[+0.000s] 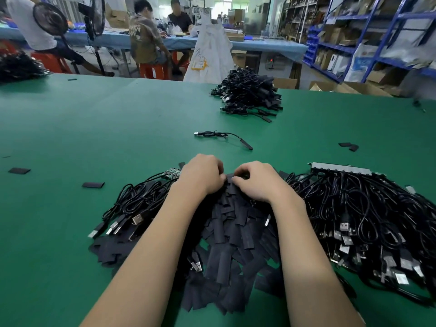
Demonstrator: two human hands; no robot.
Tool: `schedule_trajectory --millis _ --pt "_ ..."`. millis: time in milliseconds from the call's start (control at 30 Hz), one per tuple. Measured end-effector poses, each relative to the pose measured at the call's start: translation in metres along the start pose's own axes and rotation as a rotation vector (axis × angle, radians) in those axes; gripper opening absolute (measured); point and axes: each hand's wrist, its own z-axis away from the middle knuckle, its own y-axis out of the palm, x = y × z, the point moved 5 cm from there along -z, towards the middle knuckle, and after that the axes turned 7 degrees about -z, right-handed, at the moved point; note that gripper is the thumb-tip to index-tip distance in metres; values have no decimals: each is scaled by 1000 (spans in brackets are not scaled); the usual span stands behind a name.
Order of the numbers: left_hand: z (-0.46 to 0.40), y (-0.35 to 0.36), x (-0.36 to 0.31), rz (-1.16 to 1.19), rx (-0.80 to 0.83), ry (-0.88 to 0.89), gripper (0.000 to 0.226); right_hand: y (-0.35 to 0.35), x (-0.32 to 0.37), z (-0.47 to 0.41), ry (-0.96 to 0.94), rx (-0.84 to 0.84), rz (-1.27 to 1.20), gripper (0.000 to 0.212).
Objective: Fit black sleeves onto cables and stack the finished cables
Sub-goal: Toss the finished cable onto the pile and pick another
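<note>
A heap of flat black sleeves lies on the green table right in front of me. My left hand and my right hand meet at the far top of that heap, fingers curled, pinching a black sleeve between them. Unsleeved black USB cables lie in a bundle at the left and a larger pile at the right. A stack of finished cables sits farther back. One single finished cable lies alone on the table between.
Stray sleeves lie scattered on the table at left and right. Another cable pile sits at the far left edge. People sit at a blue table behind. Blue shelving stands at right, and cardboard boxes stand beyond the table's far edge.
</note>
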Motion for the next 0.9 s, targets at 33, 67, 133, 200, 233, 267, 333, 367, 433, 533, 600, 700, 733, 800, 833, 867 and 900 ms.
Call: schedule_trajectory --millis 33,67,133,200,233,267,333,367,433,533,600,700,733,800,833,867,900 --pt "3 1 0 2 2 15 24 -1 0 3 -9 -18 -24 27" --pt "4 1 0 6 2 33 25 -1 -1 5 -20 -35 -47 26" --pt "7 0 1 46 -3 59 28 -3 -2 8 -40 -60 -81 23" --pt "8 -5 3 116 -23 78 30 -4 -2 9 -57 -85 -98 21" --pt "9 -8 4 149 -37 83 30 -5 -2 10 -61 -96 -114 20" --pt "10 -12 5 176 -54 82 30 -6 -2 10 -66 -108 -134 19" --pt "13 -19 11 222 -92 62 30 -9 -1 10 -86 -144 -164 16" --pt "15 -22 15 226 -107 55 30 -11 0 10 -100 -165 -174 15" --pt "17 -26 20 172 -104 55 28 -14 1 10 -124 -205 -200 14" --pt "21 -25 28 59 -1 38 20 -14 5 12 -151 -218 -245 14" --pt "25 -23 33 33 63 29 18 -10 10 13 -171 -199 -255 15" --pt "28 -25 37 6 96 6 23 -6 17 14 -191 -171 -251 16" --pt "29 -26 38 1 114 -3 25 -5 18 14 -193 -163 -248 16" --pt "30 -26 38 -1 149 -15 25 -2 21 14 -194 -136 -232 17" --pt "30 -26 38 4 157 -19 22 1 22 14 -193 -117 -222 18" --pt "31 -27 38 12 157 -22 19 4 23 14 -192 -91 -211 19" --pt "31 -28 39 22 155 -27 16 7 24 14 -189 -61 -196 20"
